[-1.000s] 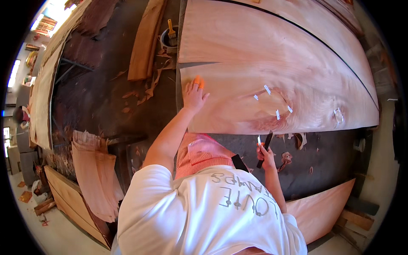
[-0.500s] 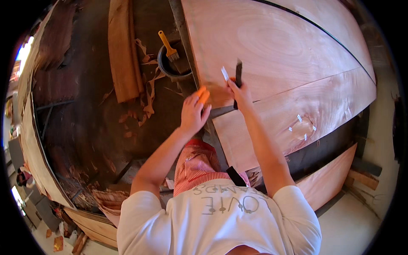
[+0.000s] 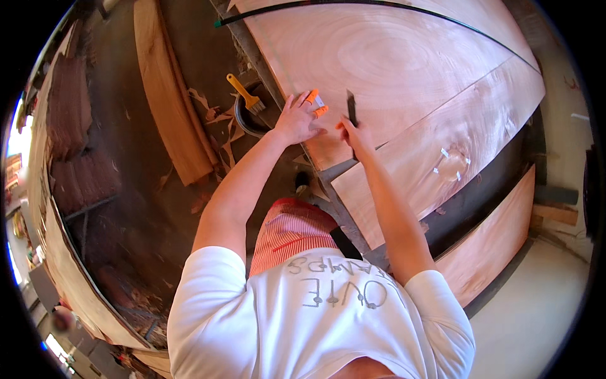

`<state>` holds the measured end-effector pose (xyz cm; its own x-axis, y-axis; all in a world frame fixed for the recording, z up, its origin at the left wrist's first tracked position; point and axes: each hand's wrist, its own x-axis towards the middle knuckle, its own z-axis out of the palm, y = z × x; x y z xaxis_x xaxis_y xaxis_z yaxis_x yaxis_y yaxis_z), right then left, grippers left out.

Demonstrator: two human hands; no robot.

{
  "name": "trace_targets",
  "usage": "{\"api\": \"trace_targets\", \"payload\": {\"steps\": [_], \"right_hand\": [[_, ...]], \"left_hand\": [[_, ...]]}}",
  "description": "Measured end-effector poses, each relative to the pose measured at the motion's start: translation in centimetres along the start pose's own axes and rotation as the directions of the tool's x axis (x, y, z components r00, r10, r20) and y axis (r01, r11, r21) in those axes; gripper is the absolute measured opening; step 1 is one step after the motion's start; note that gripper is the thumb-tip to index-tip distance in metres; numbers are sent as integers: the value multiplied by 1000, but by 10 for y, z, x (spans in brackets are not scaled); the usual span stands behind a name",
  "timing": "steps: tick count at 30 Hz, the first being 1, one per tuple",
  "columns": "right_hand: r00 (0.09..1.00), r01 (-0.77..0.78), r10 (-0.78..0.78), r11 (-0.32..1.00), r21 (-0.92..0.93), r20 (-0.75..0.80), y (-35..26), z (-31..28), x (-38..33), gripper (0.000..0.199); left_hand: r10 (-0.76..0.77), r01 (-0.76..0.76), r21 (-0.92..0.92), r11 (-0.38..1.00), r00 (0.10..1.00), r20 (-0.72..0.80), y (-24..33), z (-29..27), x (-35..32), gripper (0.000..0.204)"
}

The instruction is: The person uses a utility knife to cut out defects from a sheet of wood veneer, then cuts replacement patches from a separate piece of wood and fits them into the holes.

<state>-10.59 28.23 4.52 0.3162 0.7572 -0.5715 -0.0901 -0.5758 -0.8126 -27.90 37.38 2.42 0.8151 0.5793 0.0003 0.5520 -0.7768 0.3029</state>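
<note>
My left hand (image 3: 299, 122) lies with fingers spread on the edge of a pinkish wood veneer sheet (image 3: 379, 69). Orange covers (image 3: 320, 112) wrap some of its fingertips, and a small white tape strip (image 3: 319, 101) shows between them. To its right, my right hand (image 3: 357, 137) is closed around a black knife (image 3: 351, 108), whose slanted tip points away from me. Beside that hand, a seam runs between the sheet and another veneer piece (image 3: 404, 183), which carries a round patch (image 3: 450, 168) ringed by several white tape bits.
A dark bucket (image 3: 243, 123) with a yellow-handled brush (image 3: 245, 91) stands left of the sheet. Further left are long brown veneer strips (image 3: 165, 88) and curled scraps (image 3: 221, 120). A black strip (image 3: 315, 5) crosses the far part of the sheet. Another veneer panel (image 3: 492, 234) leans at right.
My left hand has moved up and right onto the veneer sheet. The white tape strip, earlier at my right hand, is now at my left fingertips. My right hand keeps the knife.
</note>
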Motion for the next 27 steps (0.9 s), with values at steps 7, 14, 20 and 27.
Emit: {"api": "trace_targets", "payload": {"steps": [7,14,20,27], "right_hand": [[959,99,-77,993,68,-274,119,-48,-107,21],[873,114,-389,749,-652,-294,128,-8,-186,34],[832,-166,-355,575,-801,-427,115,38,-183,48],[786,-293,-233,676,-676,-573,91,39,-167,48]], "left_hand": [[-15,13,10,1000,991,130,0,-13,15,64],[23,-23,-79,997,1000,-3,-5,-10,4,56],[124,-208,-433,877,969,-215,-75,-50,27,25],[-195,290,108,951,832,-519,-254,-138,103,63]]}}
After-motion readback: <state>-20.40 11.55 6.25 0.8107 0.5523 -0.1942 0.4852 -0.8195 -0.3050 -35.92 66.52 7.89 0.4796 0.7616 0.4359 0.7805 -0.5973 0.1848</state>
